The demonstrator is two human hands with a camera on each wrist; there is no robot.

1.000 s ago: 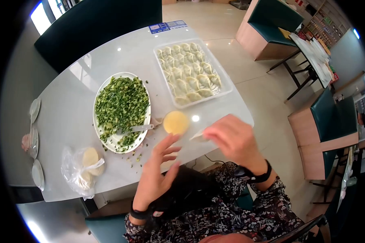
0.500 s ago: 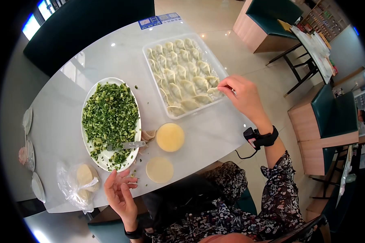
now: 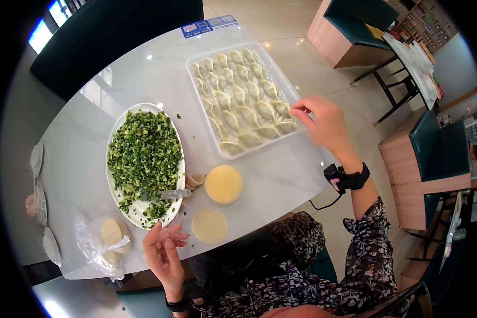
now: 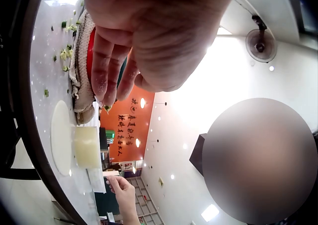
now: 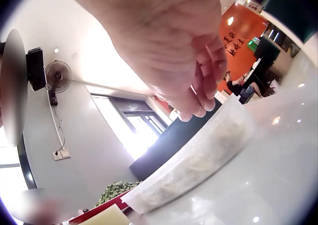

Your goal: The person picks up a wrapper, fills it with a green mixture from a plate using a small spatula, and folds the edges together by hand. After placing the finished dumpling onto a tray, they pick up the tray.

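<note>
A clear tray (image 3: pixel 265 147) packed with rows of folded dumplings (image 3: pixel 238 100) sits at the table's far right. My right hand (image 3: pixel 299 110) hovers at the tray's right edge with loosely bunched fingers, and nothing shows in them. The right wrist view has those fingertips (image 5: pixel 201 103) just above the tray (image 5: pixel 198 160). My left hand (image 3: pixel 167 238) is relaxed and holds nothing at the table's front edge, beside a flat round wrapper (image 3: pixel 209 225). A small bowl of yellow liquid (image 3: pixel 223 184) stands just beyond the wrapper.
A white plate (image 3: pixel 138 214) heaped with chopped greens (image 3: pixel 143 153) holds a metal spoon (image 3: pixel 167 194). A plastic bag of wrappers (image 3: pixel 106 236) lies at the front left, with small dishes (image 3: pixel 37 159) at the far left. Booth seats and another table stand beyond.
My right hand has set the dumpling it held into the tray's near right corner and drawn slightly back. The left hand has barely shifted.
</note>
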